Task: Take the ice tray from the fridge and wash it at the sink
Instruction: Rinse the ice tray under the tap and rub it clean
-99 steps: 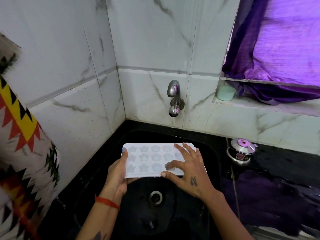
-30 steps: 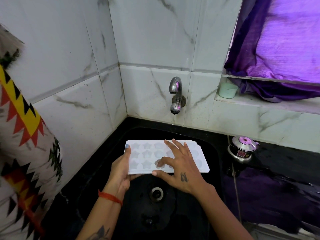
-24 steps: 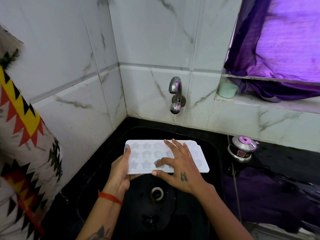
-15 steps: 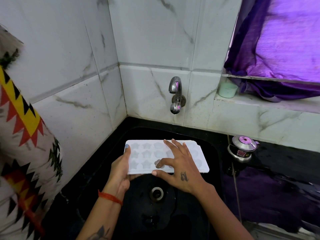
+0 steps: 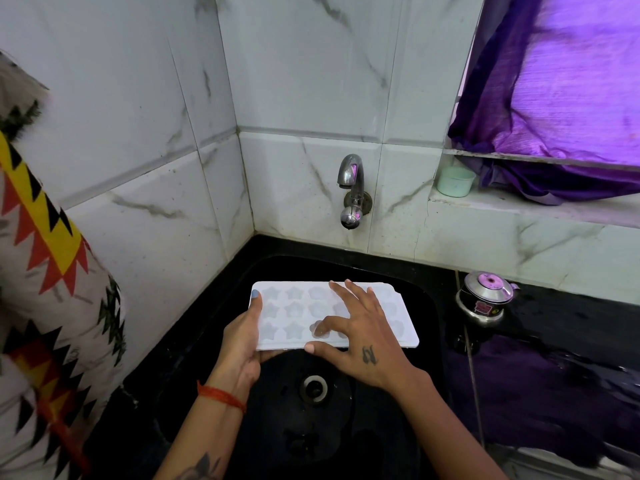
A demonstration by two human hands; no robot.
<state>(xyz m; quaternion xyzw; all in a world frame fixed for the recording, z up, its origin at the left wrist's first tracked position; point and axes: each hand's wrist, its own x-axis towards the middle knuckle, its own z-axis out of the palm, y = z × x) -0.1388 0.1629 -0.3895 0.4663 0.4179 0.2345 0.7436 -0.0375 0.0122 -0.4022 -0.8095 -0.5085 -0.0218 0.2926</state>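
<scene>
White plastic tray (image 5: 291, 311) sits level over the black sink (image 5: 427, 327), below the dry tap (image 5: 351, 188). Left hand (image 5: 242, 344) clamps its left edge to steady it; right hand (image 5: 360, 337), open, rubs the moulds.

Red thread band on left wrist (image 5: 221, 396), small tattoo on right hand (image 5: 367, 351)

White marbled wall tiles (image 5: 298, 64), black counter (image 5: 571, 323), purple curtain (image 5: 561, 81) over window ledge (image 5: 526, 207)
</scene>
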